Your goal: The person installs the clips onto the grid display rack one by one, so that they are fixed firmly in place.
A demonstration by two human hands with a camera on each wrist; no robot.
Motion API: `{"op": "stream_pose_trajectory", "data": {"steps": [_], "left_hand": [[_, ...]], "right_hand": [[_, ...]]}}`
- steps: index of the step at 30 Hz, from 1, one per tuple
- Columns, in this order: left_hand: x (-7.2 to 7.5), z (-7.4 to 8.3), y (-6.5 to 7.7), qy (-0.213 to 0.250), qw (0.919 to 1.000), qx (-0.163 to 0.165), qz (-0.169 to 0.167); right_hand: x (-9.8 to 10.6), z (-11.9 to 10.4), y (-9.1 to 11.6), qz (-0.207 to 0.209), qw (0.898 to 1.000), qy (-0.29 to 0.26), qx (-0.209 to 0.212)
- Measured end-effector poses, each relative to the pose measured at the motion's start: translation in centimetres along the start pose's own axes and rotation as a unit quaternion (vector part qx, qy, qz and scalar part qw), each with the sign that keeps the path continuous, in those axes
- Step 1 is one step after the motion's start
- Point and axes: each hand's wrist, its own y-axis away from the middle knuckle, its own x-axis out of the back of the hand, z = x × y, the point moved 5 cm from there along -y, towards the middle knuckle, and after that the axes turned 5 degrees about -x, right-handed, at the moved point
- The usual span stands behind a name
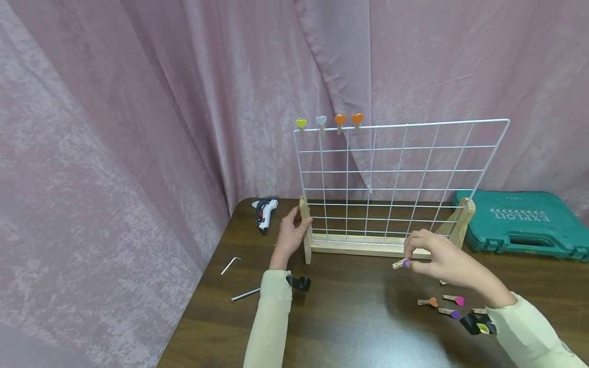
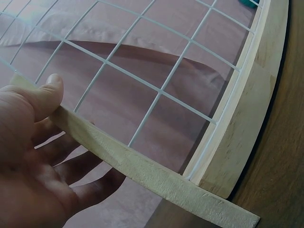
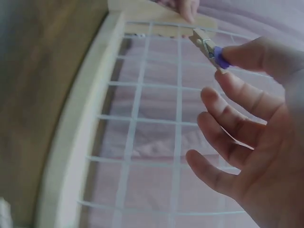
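A white wire grid (image 1: 395, 171) stands upright in a pale wooden base (image 1: 359, 248). Heart clothespins in yellow (image 1: 301, 123), white (image 1: 321, 121) and orange (image 1: 340, 120) sit along its top wire at the left. My left hand (image 1: 292, 235) grips the base's left wooden post (image 2: 142, 171), thumb on one side and fingers on the other. In front of the grid, my right hand (image 1: 444, 258) pinches a small wooden clothespin (image 3: 204, 45) with a purple heart between thumb and index finger. Its other fingers are spread apart, as the right wrist view shows.
More heart clothespins, such as an orange one (image 1: 428, 302) and a pink one (image 1: 454, 300), lie on the table under the right arm. A green case (image 1: 524, 225) stands at the right. Leftward lie a glue gun (image 1: 265, 213), a hex key (image 1: 230, 265) and a bolt (image 1: 245, 295).
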Motion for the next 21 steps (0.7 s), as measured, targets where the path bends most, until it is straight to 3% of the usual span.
{"op": "stream_pose_trajectory", "data": {"steps": [12, 21], "left_hand": [[0.1, 0.0, 0.0, -0.006, 1.0000, 0.003, 0.004], [0.1, -0.2, 0.0, -0.018, 0.9998, 0.009, 0.008]], "right_hand": [[4.5, -2.0, -2.3, -0.059, 0.995, 0.075, 0.029], [8.1, -5.2, -5.5, -0.103, 0.980, 0.145, 0.092]]}}
